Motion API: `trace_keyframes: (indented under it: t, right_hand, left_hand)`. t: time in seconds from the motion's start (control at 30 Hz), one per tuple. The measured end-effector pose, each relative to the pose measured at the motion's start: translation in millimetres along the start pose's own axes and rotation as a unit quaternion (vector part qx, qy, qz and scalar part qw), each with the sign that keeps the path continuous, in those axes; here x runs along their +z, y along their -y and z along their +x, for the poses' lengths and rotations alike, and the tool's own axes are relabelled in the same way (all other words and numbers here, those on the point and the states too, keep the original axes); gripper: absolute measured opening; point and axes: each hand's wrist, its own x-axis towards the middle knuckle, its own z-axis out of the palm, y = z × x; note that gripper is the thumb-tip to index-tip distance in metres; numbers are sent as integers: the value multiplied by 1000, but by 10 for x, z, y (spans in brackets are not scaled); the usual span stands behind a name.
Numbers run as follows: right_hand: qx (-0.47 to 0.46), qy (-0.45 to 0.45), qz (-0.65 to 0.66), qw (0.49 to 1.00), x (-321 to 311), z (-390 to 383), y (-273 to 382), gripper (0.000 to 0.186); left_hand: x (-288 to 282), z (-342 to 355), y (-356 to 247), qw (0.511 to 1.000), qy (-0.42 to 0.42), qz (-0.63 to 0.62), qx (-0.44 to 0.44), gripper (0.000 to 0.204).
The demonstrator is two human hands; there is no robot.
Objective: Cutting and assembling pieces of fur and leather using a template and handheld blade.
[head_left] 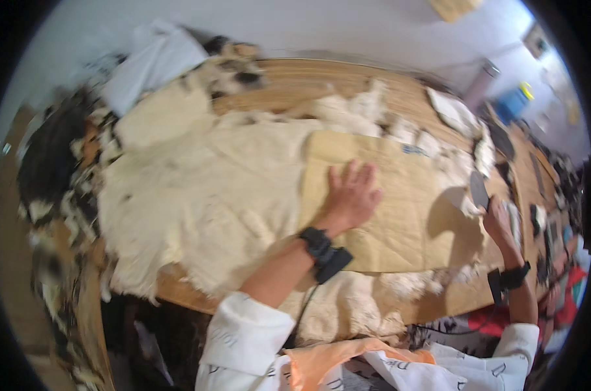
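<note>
On the wooden counter (295, 81) a cream fleece hide (197, 195) lies spread, with a tan paper pattern (399, 195) laid flat over its right half. The left hand (353, 194) presses the pattern down, open, fingers splayed. The right hand (499, 221) grips a flat grey blade (479, 189) at the pattern's right edge, where the woolly fringe pokes out. The cutting looks barely begun: the hide around the pattern appears whole. Fleece scraps (455, 111) lie far right; a dark spotted hide (54, 163) hangs at left.
</note>
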Motion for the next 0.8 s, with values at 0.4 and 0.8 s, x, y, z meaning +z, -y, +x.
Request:
trace_keyframes:
  t: [0.4, 0.8]
  right_hand:
    - [-170, 22, 414, 894, 52, 314, 1994, 38]
    - [-304, 57, 183, 933, 407, 481, 1824, 54]
  left_hand:
    - [-111, -12, -14, 992, 62, -102, -35, 52]
    - [-181, 54, 175, 933, -57, -353, -42, 55]
